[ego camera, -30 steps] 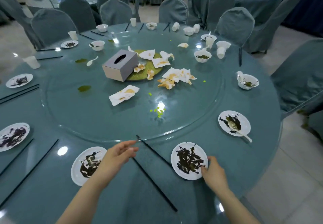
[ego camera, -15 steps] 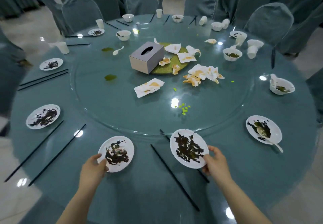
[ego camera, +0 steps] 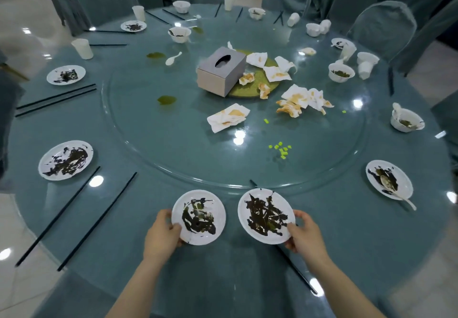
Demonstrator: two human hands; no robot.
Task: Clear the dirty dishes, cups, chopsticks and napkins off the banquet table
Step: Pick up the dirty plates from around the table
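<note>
head: chopstick [ego camera: 295, 269] perhaps under right plate [ego camera: 266, 216]

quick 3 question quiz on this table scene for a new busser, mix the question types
1. True or false: each of the hands, left hand and right hand, grips a dirty plate.
2. What lies on the plate at the right edge? A) spoon B) cup C) napkin
3. Fill in: the grey tissue box sits on the glass ____.

Key
1. True: left plate, right plate.
2. A, a white spoon.
3. turntable.
</note>
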